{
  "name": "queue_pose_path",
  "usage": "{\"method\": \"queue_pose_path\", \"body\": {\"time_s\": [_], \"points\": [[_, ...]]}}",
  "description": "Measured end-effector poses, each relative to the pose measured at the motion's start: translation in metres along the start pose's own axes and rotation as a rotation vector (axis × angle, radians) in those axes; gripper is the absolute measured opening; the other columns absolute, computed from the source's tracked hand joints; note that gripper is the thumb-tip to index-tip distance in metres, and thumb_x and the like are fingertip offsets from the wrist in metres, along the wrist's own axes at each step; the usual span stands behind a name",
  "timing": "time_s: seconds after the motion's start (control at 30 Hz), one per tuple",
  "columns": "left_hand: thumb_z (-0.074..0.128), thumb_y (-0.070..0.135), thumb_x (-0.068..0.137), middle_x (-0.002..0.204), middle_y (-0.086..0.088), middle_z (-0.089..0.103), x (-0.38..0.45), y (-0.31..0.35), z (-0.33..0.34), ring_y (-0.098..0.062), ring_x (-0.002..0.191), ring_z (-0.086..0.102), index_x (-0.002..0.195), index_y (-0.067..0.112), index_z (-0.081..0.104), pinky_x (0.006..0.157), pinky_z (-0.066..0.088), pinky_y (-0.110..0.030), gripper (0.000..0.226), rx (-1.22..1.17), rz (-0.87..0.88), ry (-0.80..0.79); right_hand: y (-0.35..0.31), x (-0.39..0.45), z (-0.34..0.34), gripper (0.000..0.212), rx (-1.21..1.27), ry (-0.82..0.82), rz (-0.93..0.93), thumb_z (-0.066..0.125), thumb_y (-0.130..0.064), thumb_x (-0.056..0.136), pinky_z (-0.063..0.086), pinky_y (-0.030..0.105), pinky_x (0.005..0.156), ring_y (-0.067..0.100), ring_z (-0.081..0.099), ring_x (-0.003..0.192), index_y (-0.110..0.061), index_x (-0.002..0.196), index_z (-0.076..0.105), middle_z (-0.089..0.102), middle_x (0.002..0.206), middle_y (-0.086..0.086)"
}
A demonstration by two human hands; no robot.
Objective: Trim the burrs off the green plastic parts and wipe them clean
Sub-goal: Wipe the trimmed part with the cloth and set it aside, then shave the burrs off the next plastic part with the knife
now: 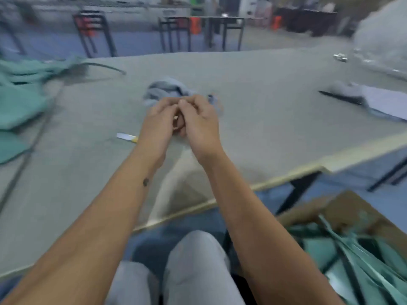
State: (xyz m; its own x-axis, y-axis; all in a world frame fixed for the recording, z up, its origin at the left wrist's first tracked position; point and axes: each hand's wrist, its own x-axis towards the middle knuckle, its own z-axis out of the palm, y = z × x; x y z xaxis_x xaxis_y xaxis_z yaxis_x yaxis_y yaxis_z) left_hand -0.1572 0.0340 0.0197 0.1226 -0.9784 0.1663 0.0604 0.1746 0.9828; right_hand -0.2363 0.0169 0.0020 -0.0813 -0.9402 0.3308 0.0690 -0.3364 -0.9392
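While fingers curl, left hand, right hand touching

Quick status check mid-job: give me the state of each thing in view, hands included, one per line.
Left hand: fingers curled, meeting the right hand; anything held is hidden.
Right hand: fingers curled likewise.
Grey rag: crumpled on the table, beyond the hands.
Knife: lying flat on the table, untouched.
Green parts: heaped on the table.
Cardboard box: open, on the floor, holding green parts.

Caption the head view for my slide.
Both hands meet above the grey table, green plastic parts lying left.
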Motion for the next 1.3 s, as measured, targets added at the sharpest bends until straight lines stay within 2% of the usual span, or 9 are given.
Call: {"method": "queue_pose_path", "body": {"time_s": [0.13, 0.27, 0.43, 0.53, 0.63, 0.77, 0.87, 1.1, 1.3], "points": [[0.046, 0.005, 0.091, 0.075, 0.004, 0.071, 0.014, -0.006, -0.102, -0.004, 0.068, 0.066, 0.087, 0.023, 0.066, 0.07, 0.048, -0.023, 0.027, 0.207, -0.008, 0.221, 0.016, 0.026, 0.078, 0.025, -0.298, -0.24, -0.03, 0.053, -0.019, 0.09, 0.046, 0.031, 0.064, 0.009, 0.052, 0.06, -0.022, 0.065, 0.05, 0.054, 0.056, -0.009], [0.046, 0.004, 0.088, 0.075, 0.006, 0.071, 0.026, -0.025, -0.166, -0.012, 0.079, 0.064, 0.082, 0.024, 0.064, 0.076, 0.046, -0.029, 0.028, 0.327, -0.052, 0.482, 0.037, 0.046, 0.11, 0.016, -0.692, -0.267, -0.092, 0.046, -0.024, 0.089, 0.037, 0.032, 0.065, 0.018, 0.055, 0.08, -0.017, 0.075, 0.05, 0.056, 0.071, -0.006], [0.047, 0.003, 0.088, 0.085, 0.002, 0.071, 0.034, -0.062, -0.18, -0.016, 0.083, 0.062, 0.078, 0.025, 0.063, 0.077, 0.048, -0.025, 0.029, 0.469, -0.09, 0.522, 0.063, 0.042, 0.1, 0.025, -1.195, -0.389, -0.269, 0.045, -0.03, 0.091, 0.039, 0.039, 0.076, 0.035, 0.056, 0.099, -0.011, 0.097, 0.06, 0.063, 0.103, 0.014], [0.05, 0.015, 0.084, 0.086, 0.005, 0.07, 0.032, -0.059, -0.183, -0.015, 0.088, 0.06, 0.08, 0.025, 0.069, 0.08, 0.045, -0.029, 0.022, 0.796, 0.072, 0.451, 0.064, 0.039, 0.095, 0.031, -1.289, -0.367, -0.341, 0.047, -0.034, 0.086, 0.037, 0.041, 0.082, 0.035, 0.05, 0.101, -0.011, 0.103, 0.059, 0.059, 0.104, 0.013], [0.056, 0.016, 0.082, 0.107, -0.013, 0.065, 0.029, -0.054, -0.206, -0.032, 0.112, 0.052, 0.092, 0.015, 0.073, 0.097, 0.037, -0.039, 0.02, 1.206, 0.199, 0.623, 0.065, 0.037, 0.09, 0.028, -1.348, -0.405, -0.251, 0.05, -0.03, 0.086, 0.035, 0.041, 0.087, 0.035, 0.047, 0.11, -0.011, 0.106, 0.054, 0.056, 0.112, 0.015], [0.044, 0.024, 0.092, 0.151, -0.025, 0.03, 0.03, -0.047, -0.233, -0.039, 0.146, 0.008, 0.116, 0.031, 0.061, 0.118, 0.002, -0.052, 0.03, 1.282, -0.368, 0.661, 0.067, 0.039, 0.086, 0.022, -1.347, -0.471, -0.221, 0.048, -0.024, 0.087, 0.031, 0.038, 0.081, 0.034, 0.047, 0.109, -0.011, 0.103, 0.052, 0.056, 0.111, 0.015], [0.04, 0.031, 0.094, 0.139, -0.024, 0.039, 0.035, -0.051, -0.234, -0.04, 0.135, 0.029, 0.126, 0.027, 0.054, 0.115, 0.01, -0.057, 0.035, 1.4, -0.506, 0.546, 0.068, 0.043, 0.087, 0.022, -1.262, -0.466, -0.17, 0.051, -0.021, 0.083, 0.034, 0.036, 0.077, 0.034, 0.049, 0.105, -0.011, 0.102, 0.056, 0.061, 0.103, 0.013], [0.042, 0.03, 0.099, 0.117, -0.02, 0.056, 0.03, -0.055, -0.216, -0.038, 0.11, 0.049, 0.13, 0.01, 0.05, 0.09, 0.039, -0.048, 0.037, 1.578, -0.126, 0.613, 0.067, 0.046, 0.089, 0.015, -0.982, -0.392, -0.117, 0.044, -0.013, 0.085, 0.037, 0.031, 0.063, 0.027, 0.055, 0.083, -0.014, 0.088, 0.058, 0.059, 0.091, 0.004], [0.049, 0.036, 0.1, 0.088, -0.005, 0.071, 0.019, -0.033, -0.215, -0.03, 0.085, 0.063, 0.109, 0.011, 0.07, 0.083, 0.046, -0.048, 0.034, 1.218, 0.513, 0.647, 0.066, 0.044, 0.088, 0.012, -0.602, -0.299, 0.005, 0.04, -0.013, 0.088, 0.036, 0.031, 0.055, 0.012, 0.044, 0.059, -0.022, 0.083, 0.047, 0.051, 0.064, -0.009]]}}
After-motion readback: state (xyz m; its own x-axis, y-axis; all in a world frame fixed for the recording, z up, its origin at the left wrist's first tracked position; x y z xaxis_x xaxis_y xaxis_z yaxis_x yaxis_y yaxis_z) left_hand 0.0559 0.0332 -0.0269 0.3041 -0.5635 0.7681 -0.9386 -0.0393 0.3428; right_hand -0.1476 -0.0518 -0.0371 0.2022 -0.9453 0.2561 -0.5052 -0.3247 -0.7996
